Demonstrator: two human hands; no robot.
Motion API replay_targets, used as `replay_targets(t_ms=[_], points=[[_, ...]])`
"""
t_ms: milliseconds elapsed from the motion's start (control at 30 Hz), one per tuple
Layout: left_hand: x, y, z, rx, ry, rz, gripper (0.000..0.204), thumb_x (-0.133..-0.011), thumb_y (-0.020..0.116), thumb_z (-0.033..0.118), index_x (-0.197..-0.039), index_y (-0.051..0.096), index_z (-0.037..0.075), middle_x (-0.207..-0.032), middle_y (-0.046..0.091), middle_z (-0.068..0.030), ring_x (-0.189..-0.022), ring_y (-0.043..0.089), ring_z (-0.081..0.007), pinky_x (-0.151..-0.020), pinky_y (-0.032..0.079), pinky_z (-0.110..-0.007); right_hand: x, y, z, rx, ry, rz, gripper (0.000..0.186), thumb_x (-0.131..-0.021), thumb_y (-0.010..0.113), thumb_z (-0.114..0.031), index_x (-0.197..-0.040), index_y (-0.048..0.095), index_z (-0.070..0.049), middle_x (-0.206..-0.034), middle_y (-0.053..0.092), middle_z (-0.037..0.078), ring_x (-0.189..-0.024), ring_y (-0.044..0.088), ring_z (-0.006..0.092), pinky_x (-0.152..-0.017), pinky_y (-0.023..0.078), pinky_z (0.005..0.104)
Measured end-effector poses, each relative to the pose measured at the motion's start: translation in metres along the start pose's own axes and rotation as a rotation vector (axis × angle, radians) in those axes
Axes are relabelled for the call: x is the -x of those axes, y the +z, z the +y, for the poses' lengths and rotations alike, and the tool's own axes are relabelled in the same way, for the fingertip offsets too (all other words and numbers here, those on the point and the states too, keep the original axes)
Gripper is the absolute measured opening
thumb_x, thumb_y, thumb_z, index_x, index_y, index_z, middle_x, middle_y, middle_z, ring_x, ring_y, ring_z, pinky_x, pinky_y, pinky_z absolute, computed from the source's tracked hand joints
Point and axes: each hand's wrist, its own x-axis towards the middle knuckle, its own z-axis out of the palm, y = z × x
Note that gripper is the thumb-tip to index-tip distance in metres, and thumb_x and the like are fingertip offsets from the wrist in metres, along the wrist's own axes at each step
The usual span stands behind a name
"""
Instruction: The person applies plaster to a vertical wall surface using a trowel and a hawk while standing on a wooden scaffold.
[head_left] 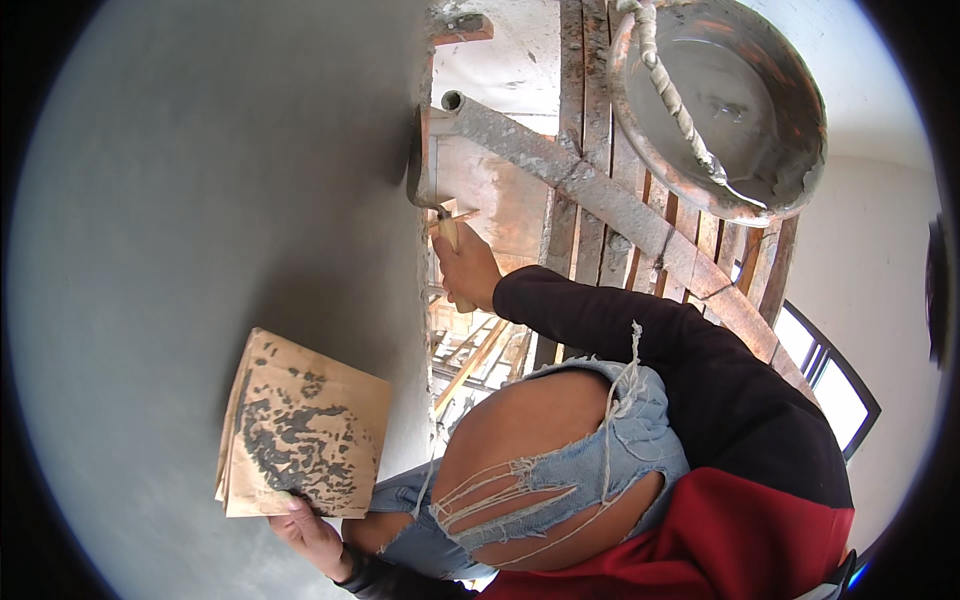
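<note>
My right hand [468, 268] is closed around the wooden handle of a trowel [415, 165]. The trowel's metal blade lies along the edge of the smooth grey plastered wall [180, 200]; I cannot tell whether it touches. Lower down, my left hand [308, 536] pinches the bottom edge of a folded sheaf of brown paper [312, 425], thumb on its face. Dark grey smears of wet plaster cover much of the paper's front. The paper is held close in front of the wall; whether it touches the surface is unclear.
A round basin [720, 110] of grey, watery mix stands on wooden planks [590, 235] at the upper right, with a mortar-caked rope across it. A mortar-crusted pipe [620, 205] runs diagonally over the planks. My bent knee [540, 460] in torn jeans is between my arms. Lower scaffolding shows through the gap.
</note>
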Motion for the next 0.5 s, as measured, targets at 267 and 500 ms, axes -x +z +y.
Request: replay_targets(t_ms=[267, 500], points=[[0.019, -0.046, -0.029, 0.043, 0.217, 0.195, 0.021, -0.098, 0.060, 0.021, -0.094, 0.048, 0.004, -0.100, 0.056, -0.0110, -0.097, 0.047, -0.0161, -0.088, 0.038, -0.033, 0.049, -0.012, 0.073, 0.056, 0.119, -0.058, 0.023, -0.100, 0.053, -0.025, -0.101, 0.045, -0.003, -0.064, 0.051, 0.004, -0.048, 0.054, 0.0135, -0.043, 0.047, 0.0320], [0.029, -0.155, -0.082, 0.061, 0.344, 0.191, 0.026, -0.101, 0.054, 0.020, -0.093, 0.051, -0.004, -0.099, 0.055, -0.0149, -0.091, 0.052, -0.0188, -0.082, 0.042, -0.032, -0.005, -0.013, 0.039, -0.195, 0.074, -0.049, 0.021, -0.101, 0.053, -0.028, -0.096, 0.045, -0.009, -0.070, 0.050, 0.001, -0.050, 0.049, 0.0116, -0.045, 0.046, 0.0296]])
